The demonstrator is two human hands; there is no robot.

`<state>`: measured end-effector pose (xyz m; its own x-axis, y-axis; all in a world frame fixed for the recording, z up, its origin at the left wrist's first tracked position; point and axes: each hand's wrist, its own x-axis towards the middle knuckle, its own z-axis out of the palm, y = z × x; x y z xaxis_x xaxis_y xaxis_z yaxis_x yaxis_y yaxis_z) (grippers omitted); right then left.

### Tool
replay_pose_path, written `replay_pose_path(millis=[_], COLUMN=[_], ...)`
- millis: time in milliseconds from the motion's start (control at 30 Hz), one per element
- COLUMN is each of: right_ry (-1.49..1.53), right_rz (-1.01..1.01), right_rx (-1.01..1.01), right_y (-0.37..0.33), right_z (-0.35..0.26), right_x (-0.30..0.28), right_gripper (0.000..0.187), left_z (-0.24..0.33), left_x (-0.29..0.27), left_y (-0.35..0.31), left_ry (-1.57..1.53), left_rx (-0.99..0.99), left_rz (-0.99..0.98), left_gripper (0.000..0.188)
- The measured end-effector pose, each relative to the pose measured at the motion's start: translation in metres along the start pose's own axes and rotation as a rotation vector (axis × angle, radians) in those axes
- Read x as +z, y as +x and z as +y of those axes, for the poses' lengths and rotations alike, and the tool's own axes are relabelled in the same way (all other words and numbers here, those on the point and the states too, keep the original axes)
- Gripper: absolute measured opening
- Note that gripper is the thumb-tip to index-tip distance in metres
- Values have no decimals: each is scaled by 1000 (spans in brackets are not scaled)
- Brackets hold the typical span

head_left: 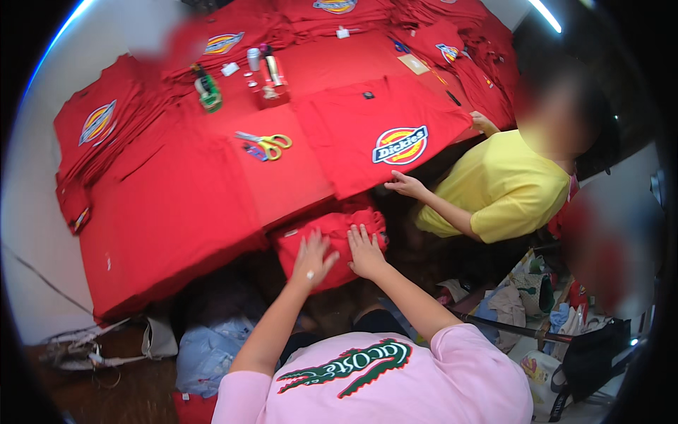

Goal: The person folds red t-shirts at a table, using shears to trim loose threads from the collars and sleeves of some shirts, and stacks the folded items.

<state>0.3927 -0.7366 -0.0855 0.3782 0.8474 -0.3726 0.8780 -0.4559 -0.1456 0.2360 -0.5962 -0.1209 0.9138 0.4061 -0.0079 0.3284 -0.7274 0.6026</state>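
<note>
Red cloth bundle (337, 232): under both hands, 5 o'clock from the worktop (279, 180) middle.
Left hand (314, 261): over bundle, fingers spread, blurred; can't tell if touching.
Right hand (365, 253): flat on bundle, fingers slightly spread.
Yellow-handled scissors (272, 145): 11 o'clock from hands.
Laid-out shirt (346, 131): 1 o'clock.
Co-worker (508, 184): 2 o'clock, hand at shirt's edge.

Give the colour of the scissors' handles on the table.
The scissors' handles are yellow, seen in the head view.
</note>
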Motion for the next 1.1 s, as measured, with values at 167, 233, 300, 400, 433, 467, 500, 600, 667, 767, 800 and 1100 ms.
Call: replay_pose_path(millis=[167, 233, 300, 400, 433, 467, 500, 600, 667, 767, 800, 1100], right_ry=[64, 72, 80, -54, -126, -206, -196, -182, -81, 268, 433, 457], right_rz=[-169, -292, -335, -395, -390, -385, -420, -517, -508, -494, -531, 385], right_rx=[49, -1, -42, -241, -300, -364, -381, -446, -551, -524, -452, -261], right_y=[-10, -4, 3, 13, 11, 9, 12, 28, 45, 74, 83, 273], right_z=[-75, -107, -129, -173, -180, -188, -192, -193, -197, -222, -237, -228], right_x=[-4, -12, -6, 6, 5, 2, 7, 31, 40, 22, 4, -159], right_gripper=[88, 85, 77, 73, 71, 70, 68, 63, 57, 42, 38, 30], left_z=[-86, -138, -184, -200, -184, -176, -166, -143, -125, -101, -88, -123], left_x=[-12, -17, -30, -50, -45, -40, -31, 12, 53, 69, 72, 60], left_y=[-289, -432, -558, -760, -788, -792, -798, -783, -756, -670, -655, -617], left_ry=[-114, -222, -110, -697, -1037, -1077, -1060, -968, -404, -91, -89, -885], left_rx=[-114, -703, -1247, -1551, -1561, -1686, -1676, -1839, -1825, -1998, -1955, -1979], left_rz=[-425, -368, -259, 697, 1217, 1533, 1724, 1717, 1518, 1326, 1327, 652], left_gripper=[34, 46, 48, 35, 33, 42, 46, 48, 29, 38, 43, 35])
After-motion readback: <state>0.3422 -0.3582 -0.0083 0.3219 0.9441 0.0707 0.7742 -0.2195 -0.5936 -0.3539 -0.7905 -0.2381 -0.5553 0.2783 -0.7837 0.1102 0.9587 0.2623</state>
